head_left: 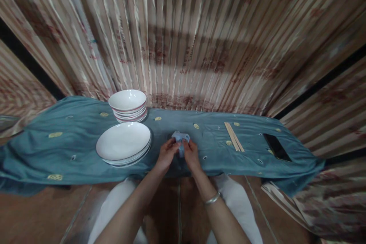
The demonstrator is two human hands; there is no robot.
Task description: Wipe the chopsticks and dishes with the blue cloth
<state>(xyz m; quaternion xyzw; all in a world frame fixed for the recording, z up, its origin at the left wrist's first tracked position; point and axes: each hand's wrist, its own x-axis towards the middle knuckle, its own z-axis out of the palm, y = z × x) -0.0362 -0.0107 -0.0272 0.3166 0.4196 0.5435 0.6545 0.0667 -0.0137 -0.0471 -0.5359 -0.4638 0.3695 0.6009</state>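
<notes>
Between my two hands, just above the front middle of the cloth-covered table, is a small pale-blue item [180, 136]; its exact kind is too blurred to make out. The fingers of my left hand [167, 154] pinch it from the left. From the right, my right hand [191, 153] grips it with the thumb on top. Part of the item hangs down between the hands, and the fingers cover some of it. To the left of my hands stands a stack of white plates [123, 142], apart from them.
Behind the plates is a stack of white bowls [127, 101] with reddish rims. Wooden chopsticks [233, 136] lie to the right, and a black phone [276, 147] lies farther right. A blue-green patterned cloth [80, 133] covers the table; a pleated curtain [183, 45] hangs behind.
</notes>
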